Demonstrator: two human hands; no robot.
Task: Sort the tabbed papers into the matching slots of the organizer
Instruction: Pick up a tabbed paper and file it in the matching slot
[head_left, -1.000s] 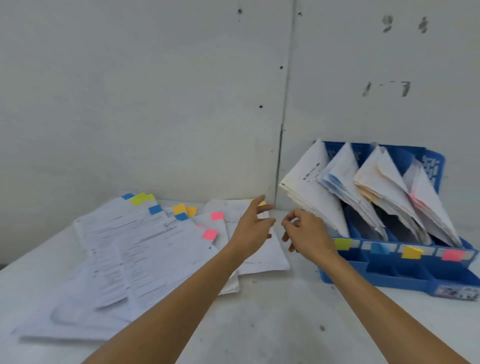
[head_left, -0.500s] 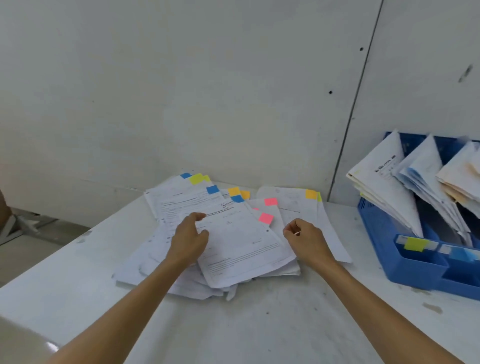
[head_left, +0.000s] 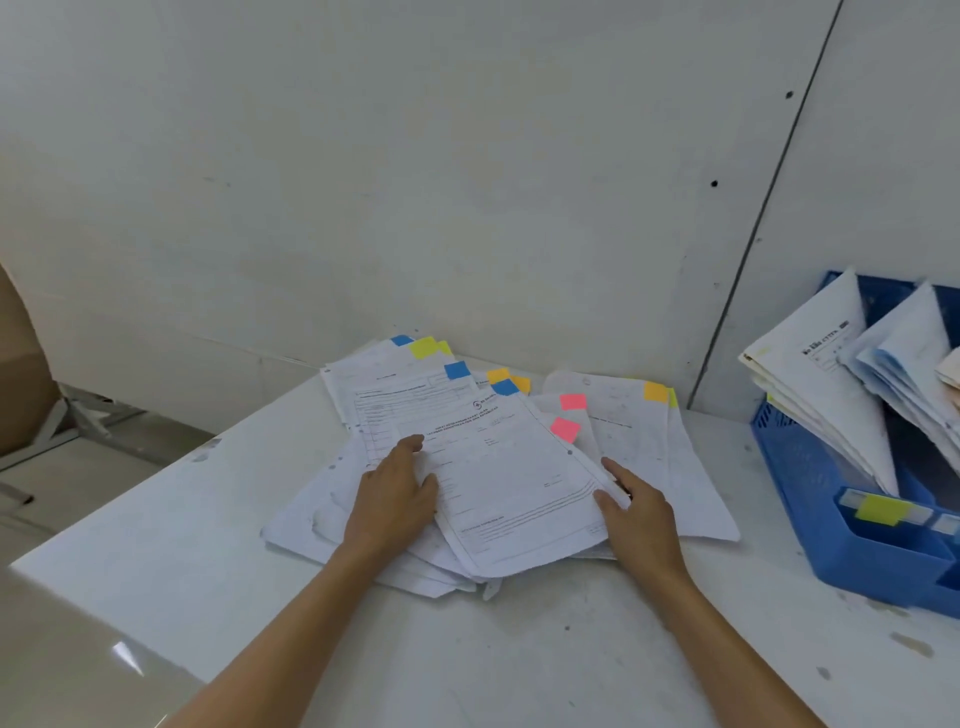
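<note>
Our left hand (head_left: 392, 499) rested with relaxed fingers on the nine o'clock edge of the top white printed sheet with a blue tab (head_left: 514, 483). Our right hand (head_left: 636, 514) touched its three o'clock edge, though we could not tell whether it pinched. The sheet's long axis ran five to eleven o'clock, and the blue plastic organizer (head_left: 841, 551) stood at three o'clock, nearer the right hand.
</note>
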